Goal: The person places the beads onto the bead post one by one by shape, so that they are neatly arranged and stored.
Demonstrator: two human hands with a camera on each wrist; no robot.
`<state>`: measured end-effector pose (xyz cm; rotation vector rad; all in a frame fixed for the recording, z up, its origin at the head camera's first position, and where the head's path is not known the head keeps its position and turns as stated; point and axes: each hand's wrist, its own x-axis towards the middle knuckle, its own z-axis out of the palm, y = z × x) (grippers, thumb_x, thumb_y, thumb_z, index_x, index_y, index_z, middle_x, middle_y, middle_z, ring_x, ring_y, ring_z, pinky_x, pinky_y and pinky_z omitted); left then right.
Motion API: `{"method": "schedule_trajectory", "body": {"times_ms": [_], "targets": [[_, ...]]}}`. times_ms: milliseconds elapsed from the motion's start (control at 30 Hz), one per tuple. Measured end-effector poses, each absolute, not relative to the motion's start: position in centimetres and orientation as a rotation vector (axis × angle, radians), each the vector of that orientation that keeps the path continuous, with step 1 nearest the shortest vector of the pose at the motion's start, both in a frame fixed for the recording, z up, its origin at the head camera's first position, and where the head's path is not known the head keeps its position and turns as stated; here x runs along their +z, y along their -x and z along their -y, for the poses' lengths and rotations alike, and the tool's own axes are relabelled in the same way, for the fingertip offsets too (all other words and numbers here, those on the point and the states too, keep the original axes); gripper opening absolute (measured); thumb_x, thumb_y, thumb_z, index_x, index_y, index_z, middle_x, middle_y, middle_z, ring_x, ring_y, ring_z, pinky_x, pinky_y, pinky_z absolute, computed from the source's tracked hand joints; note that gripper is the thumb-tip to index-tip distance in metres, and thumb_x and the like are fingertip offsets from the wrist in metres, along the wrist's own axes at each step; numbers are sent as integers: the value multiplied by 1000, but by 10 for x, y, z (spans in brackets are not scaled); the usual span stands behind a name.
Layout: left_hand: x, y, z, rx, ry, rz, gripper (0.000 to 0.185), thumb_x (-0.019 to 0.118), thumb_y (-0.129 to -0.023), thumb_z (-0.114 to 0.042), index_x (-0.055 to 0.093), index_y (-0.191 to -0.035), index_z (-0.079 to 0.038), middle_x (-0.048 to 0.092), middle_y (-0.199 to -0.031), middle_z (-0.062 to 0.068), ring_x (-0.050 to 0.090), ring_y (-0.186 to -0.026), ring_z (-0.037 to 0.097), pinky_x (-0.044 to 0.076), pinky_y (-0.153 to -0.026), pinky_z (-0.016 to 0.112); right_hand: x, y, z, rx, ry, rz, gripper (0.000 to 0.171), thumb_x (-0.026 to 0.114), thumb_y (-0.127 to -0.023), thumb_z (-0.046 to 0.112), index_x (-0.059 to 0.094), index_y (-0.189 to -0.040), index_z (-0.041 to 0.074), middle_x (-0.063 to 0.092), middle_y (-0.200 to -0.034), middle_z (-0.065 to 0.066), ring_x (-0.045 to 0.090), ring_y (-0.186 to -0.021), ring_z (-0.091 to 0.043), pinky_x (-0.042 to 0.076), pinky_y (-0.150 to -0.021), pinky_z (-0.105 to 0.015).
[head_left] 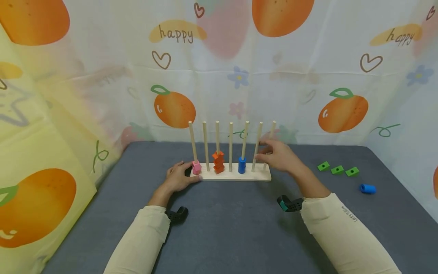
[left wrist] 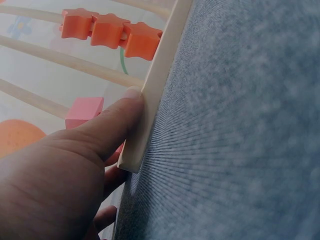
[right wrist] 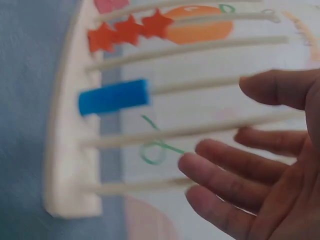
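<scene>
A pale wooden peg board [head_left: 236, 176] with several upright pegs stands toward the back of the table. My left hand [head_left: 177, 177] grips its left end, thumb on the front edge, as the left wrist view [left wrist: 55, 165] shows for that hand. Pink pieces [head_left: 196, 168] sit on the leftmost peg, close to that thumb. Orange star pieces [left wrist: 109, 31] are stacked on the third peg, and a blue cylinder [right wrist: 115, 96] is on the fifth. My right hand [head_left: 278, 155] is beside the two rightmost pegs, fingers spread and relaxed, holding nothing.
Three green blocks [head_left: 337, 170] with holes lie in a row on the grey table [head_left: 226, 236] to the right. A loose blue cylinder [head_left: 367, 188] lies just nearer than them. A patterned cloth [head_left: 219, 95] hangs behind the table.
</scene>
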<state>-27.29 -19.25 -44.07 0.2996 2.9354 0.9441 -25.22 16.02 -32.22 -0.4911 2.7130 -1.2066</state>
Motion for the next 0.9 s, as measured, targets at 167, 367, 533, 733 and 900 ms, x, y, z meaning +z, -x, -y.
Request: {"method": "schedule_trajectory", "body": {"times_ms": [167,367,533,733,900], "targets": [[-442,274,194,939,-292,-2944,77,73,-83,-48,47,-144,-8,48,-140,18,21,-139,37,8,-106,59,-296,238,-182,-1106,748,-2712,55,65,-95,19,44,-144,6,54,-131,-19,57,-113,-35,49,-85,-49],[-441,274,194,941,-290,-2949,76,73,-83,-45,48,-143,-7,48,-140,18,22,-139,37,7,-106,58,-277,217,-209,-932,874,-2757,56,69,-92,26,48,-141,12,58,-126,-12,61,-107,-29,47,-90,-47],[-441,274,194,938,-280,-2948,76,73,-83,-46,48,-143,-6,47,-141,19,22,-139,37,7,-106,58,-273,203,-234,-878,945,-2859,52,71,-90,27,54,-137,14,60,-124,-6,61,-106,-24,47,-89,-46],[-441,274,195,935,-275,-2951,76,73,-83,-46,48,-143,-6,47,-141,19,21,-139,37,8,-106,59,-272,186,-268,-861,947,-3103,49,76,-85,19,60,-131,21,63,-119,4,59,-101,-11,43,-85,-22],[-441,273,193,930,-282,-2954,76,73,-83,-47,48,-144,-8,48,-140,18,22,-139,37,9,-106,59,-282,175,-300,-893,833,-3286,50,79,-81,13,63,-128,15,59,-123,5,48,-103,4,32,-83,-9]]}}
